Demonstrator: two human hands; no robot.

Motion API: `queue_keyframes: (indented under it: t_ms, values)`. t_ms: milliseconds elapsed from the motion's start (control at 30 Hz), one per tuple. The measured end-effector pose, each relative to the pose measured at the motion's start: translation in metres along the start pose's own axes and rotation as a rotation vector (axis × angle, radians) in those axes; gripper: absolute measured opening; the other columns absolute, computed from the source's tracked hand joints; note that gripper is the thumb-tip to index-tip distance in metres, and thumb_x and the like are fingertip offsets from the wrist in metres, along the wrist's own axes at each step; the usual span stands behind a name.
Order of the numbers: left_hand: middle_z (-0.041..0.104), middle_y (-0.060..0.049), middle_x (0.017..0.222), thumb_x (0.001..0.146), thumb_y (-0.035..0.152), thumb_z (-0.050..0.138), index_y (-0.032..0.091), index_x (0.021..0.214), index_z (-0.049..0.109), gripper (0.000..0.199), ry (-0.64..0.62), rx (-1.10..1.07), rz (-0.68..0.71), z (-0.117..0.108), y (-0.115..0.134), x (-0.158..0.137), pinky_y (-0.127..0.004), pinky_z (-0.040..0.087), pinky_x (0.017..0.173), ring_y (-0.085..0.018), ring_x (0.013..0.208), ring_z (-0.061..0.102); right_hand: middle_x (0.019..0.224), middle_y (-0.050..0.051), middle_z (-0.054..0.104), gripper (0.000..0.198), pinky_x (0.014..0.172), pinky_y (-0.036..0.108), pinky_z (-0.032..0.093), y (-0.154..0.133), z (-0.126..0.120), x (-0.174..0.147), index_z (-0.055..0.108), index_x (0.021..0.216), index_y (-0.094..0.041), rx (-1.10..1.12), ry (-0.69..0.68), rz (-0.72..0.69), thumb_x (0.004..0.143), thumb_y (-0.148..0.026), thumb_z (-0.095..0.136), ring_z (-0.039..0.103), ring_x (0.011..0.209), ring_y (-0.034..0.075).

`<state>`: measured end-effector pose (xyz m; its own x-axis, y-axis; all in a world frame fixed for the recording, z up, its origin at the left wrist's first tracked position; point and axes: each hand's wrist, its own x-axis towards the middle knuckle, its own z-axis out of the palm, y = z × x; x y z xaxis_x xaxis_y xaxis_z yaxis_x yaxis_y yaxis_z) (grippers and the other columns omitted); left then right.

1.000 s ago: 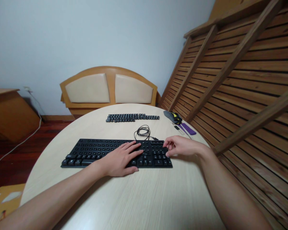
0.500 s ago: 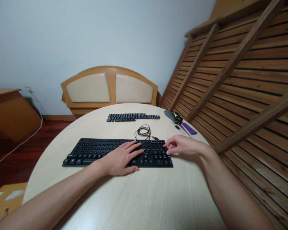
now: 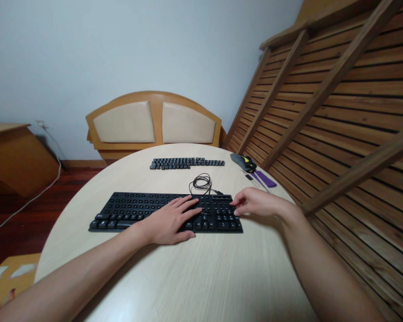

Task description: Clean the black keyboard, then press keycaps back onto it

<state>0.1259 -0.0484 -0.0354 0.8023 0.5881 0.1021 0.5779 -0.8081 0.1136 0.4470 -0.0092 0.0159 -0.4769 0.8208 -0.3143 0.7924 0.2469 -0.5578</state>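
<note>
A black keyboard (image 3: 134, 206) lies across the table in front of me. Many of its upper keys show bare switches, while caps sit on the front row and part of the number pad. My left hand (image 3: 171, 219) rests flat on it, fingers spread over the right-middle keys and thumb past the front edge. At the number pad's right edge is my right hand (image 3: 250, 202), thumb and index finger curled close together; what lies between the fingertips is hidden. Behind the keyboard is its coiled black cable (image 3: 201, 181). Rows of loose black keycaps (image 3: 173, 163) stand farther back.
The round pale table (image 3: 195, 277) carries a grey, black and yellow bundle (image 3: 243, 162), a purple strip (image 3: 266, 179) and small thin tools (image 3: 249, 178) at its right. A wooden slatted frame (image 3: 339, 112) leans on the right. A headboard (image 3: 157, 120) stands behind.
My right hand's fingers have shifted slightly at the number pad's right edge. My left hand stays in place on the keyboard. The whole view has moved a little.
</note>
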Motion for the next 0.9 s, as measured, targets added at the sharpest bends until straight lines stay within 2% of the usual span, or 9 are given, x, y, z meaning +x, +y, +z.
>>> queue_keyframes:
  t_ms: [200, 300, 400, 500, 567, 733, 900]
  values:
    - [0.026, -0.012, 0.163, 0.093, 0.054, 0.056, 0.022, 0.152, 0.037, 0.070, -0.003, -0.005, -0.004, -0.001, 0.001, 0.000, -0.051, 0.024, 0.120, -0.033, 0.150, 0.023, 0.078, 0.004, 0.074, 0.026, 0.064, 0.031, 0.044, -0.005, -0.001, -0.003, 0.078, 0.083, -0.019, -0.139, 0.023, -0.018, 0.079, -0.043, 0.068, 0.064, 0.072, 0.023]
    - [0.027, -0.013, 0.162, 0.093, 0.053, 0.056, 0.021, 0.151, 0.038, 0.069, -0.014, -0.007, -0.006, -0.001, 0.001, 0.000, -0.052, 0.025, 0.120, -0.034, 0.150, 0.023, 0.087, 0.008, 0.074, 0.031, 0.071, 0.035, 0.047, -0.013, 0.005, 0.000, 0.077, 0.088, -0.020, -0.231, 0.212, -0.083, 0.085, -0.048, 0.063, 0.066, 0.078, 0.025]
    - [0.029, -0.013, 0.161, 0.092, 0.052, 0.057, 0.020, 0.151, 0.039, 0.069, 0.008, -0.022, 0.000, 0.000, 0.001, 0.001, -0.053, 0.025, 0.120, -0.035, 0.149, 0.024, 0.114, 0.010, 0.070, 0.039, 0.094, 0.041, 0.047, -0.025, 0.019, 0.010, 0.072, 0.109, -0.022, -0.260, 0.341, -0.282, 0.088, -0.053, 0.061, 0.063, 0.106, 0.028]
    - [0.033, -0.015, 0.159, 0.091, 0.051, 0.060, 0.018, 0.151, 0.038, 0.072, 0.048, -0.043, 0.007, 0.002, 0.000, 0.001, -0.053, 0.025, 0.120, -0.035, 0.149, 0.026, 0.148, 0.012, 0.049, 0.068, 0.114, 0.046, 0.033, -0.031, 0.037, 0.020, 0.057, 0.135, -0.023, -0.226, 0.257, -0.441, 0.080, -0.062, 0.069, 0.043, 0.137, 0.031]
    - [0.036, -0.015, 0.158, 0.089, 0.051, 0.062, 0.017, 0.152, 0.036, 0.075, 0.066, -0.058, 0.010, 0.002, 0.000, 0.001, -0.053, 0.025, 0.120, -0.035, 0.148, 0.028, 0.156, 0.013, 0.038, 0.080, 0.118, 0.050, 0.027, -0.031, 0.045, 0.026, 0.053, 0.139, -0.024, -0.219, 0.179, -0.457, 0.074, -0.067, 0.072, 0.033, 0.144, 0.033]
    - [0.039, -0.013, 0.157, 0.089, 0.060, 0.059, 0.020, 0.150, 0.039, 0.076, 0.103, -0.081, 0.022, -0.004, 0.002, 0.002, -0.051, 0.028, 0.119, -0.034, 0.146, 0.032, 0.148, 0.011, 0.048, 0.068, 0.114, 0.048, 0.032, -0.025, 0.046, 0.030, 0.062, 0.119, -0.024, -0.177, 0.123, -0.424, 0.067, -0.063, 0.079, 0.041, 0.138, 0.033]
    - [0.054, -0.011, 0.145, 0.100, 0.047, 0.048, 0.018, 0.136, 0.054, 0.047, 0.181, -0.006, -0.054, -0.016, -0.016, 0.018, -0.044, 0.039, 0.112, -0.027, 0.133, 0.050, 0.148, 0.011, 0.047, 0.066, 0.114, 0.046, 0.032, -0.016, 0.029, 0.023, 0.063, 0.113, -0.023, -0.180, 0.070, -0.313, 0.060, -0.057, 0.084, 0.040, 0.138, 0.034]
